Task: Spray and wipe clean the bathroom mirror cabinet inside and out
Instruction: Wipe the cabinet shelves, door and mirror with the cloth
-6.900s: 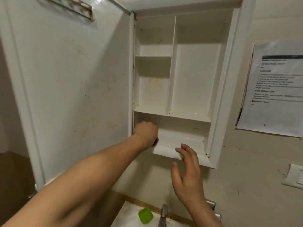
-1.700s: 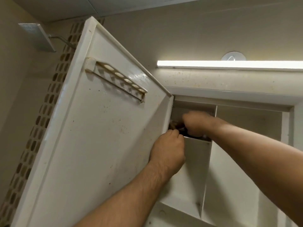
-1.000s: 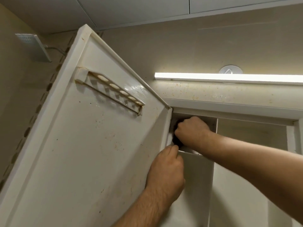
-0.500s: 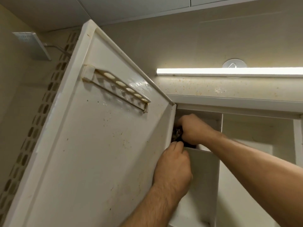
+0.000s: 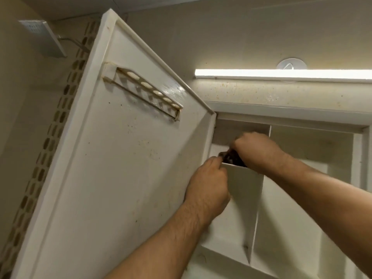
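Cloth [image 5: 234,158] is clenched by right hand [image 5: 255,152]; hold of left hand [image 5: 207,184] unclear; shelf [image 5: 243,190] below could be dislodged by pressure.

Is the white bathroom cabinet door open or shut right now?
Open: the white cabinet door stands out leftward, showing its stained inner face, and the white inner shelves are exposed beside it.

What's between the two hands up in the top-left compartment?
In the head view, a dark wad, probably the cloth, sits between left hand and right hand, just above the white panel's top edge; the right hand grips it.
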